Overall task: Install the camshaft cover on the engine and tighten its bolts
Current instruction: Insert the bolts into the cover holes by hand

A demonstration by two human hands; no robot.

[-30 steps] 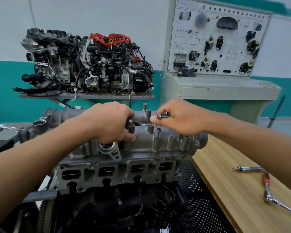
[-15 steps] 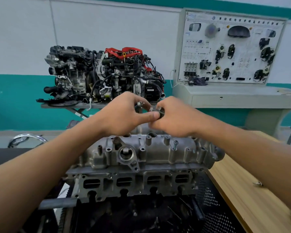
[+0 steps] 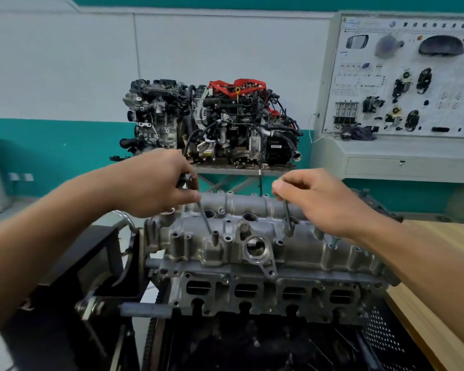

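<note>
Camshaft cover (image 3: 252, 226) is seated atop the engine (image 3: 252, 290). Hands are kept apart: left bolt (image 3: 205, 218) is pinched by the left hand (image 3: 156, 183), tilted at its hole; right bolt (image 3: 288, 214) by the right hand (image 3: 319, 199). The 2 should be straightened, then finger-started.

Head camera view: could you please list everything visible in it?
Grey cast-metal camshaft cover: one, grey, on the central engine.
Long dark steel bolts: three, dark grey, one in each hand at cover holes, one standing at the cover's right.
Assembled display engine: one, black and red, back wall stand.
White training panel: one, white, back right.
Wooden bench: one, light brown, right.
Black metal stand: one, black, lower left.
Left hand: one, pinching a bolt.
Right hand: one, pinching another bolt.
</note>
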